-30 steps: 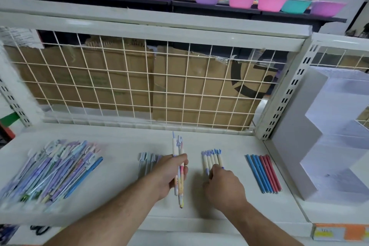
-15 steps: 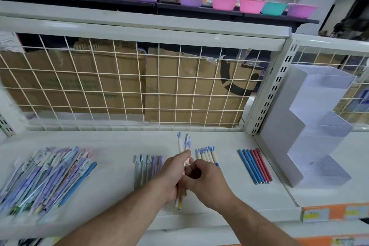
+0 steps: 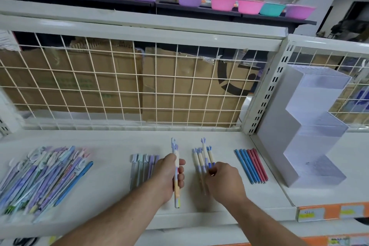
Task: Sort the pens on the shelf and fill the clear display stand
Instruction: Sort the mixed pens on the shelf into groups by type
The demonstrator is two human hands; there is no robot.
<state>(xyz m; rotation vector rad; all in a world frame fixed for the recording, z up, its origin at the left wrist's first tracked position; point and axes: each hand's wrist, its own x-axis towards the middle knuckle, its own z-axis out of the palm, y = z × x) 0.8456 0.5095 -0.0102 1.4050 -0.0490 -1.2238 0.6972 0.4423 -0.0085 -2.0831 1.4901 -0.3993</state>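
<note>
So far, sorting looks partly done: small sorted rows (image 3: pixel 251 166) lie mid-frame on the shelf (image 3: pixel 111 142), the left hand (image 3: pixel 168 173) gripping patterned pens (image 3: pixel 176 189), the right hand (image 3: pixel 225 181) pinching one of the cream-and-blue pens (image 3: pixel 200 160), while the lower-left mixed pile (image 3: pixel 44 175) waits unsorted and the clear display stand (image 3: pixel 315 126) at right looks unfilled.

The pen pile (image 3: pixel 40 175) is blurred and cut by the left edge.
</note>
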